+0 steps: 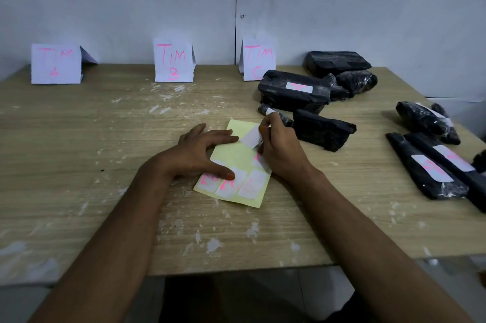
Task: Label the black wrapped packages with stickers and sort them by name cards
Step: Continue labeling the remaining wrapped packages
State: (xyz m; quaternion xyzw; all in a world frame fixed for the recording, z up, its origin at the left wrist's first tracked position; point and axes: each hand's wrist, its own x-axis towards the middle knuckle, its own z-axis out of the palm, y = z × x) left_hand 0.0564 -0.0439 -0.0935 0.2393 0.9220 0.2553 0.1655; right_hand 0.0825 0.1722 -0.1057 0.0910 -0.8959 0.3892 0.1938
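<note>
Head view, looking down on a wooden table (79, 138) flecked with white paint. Left hand (202, 151) spread flat, fingers straight, pressing a yellow sticker sheet (236, 157) to the tabletop near centre. Right hand (278, 149) at the sheet's upper right corner, thumb and forefinger pinching a white sticker (251, 136) partly peeled up from the backing. Remaining white stickers (231, 183) with pink writing along the sheet's near edge. Three folded white name cards upright at the far edge against the wall: TIM A (55, 63) at left, TIM B (172, 61) in the middle, TIM C (257, 60) to its right. Black wrapped packages in two groups at right: a far cluster (294, 91) just beside TIM C, some bearing white labels, and a near group (426, 165) by the right edge, also labelled with pink-marked stickers. One unlabelled package (322, 132) just right of the right hand.
</note>
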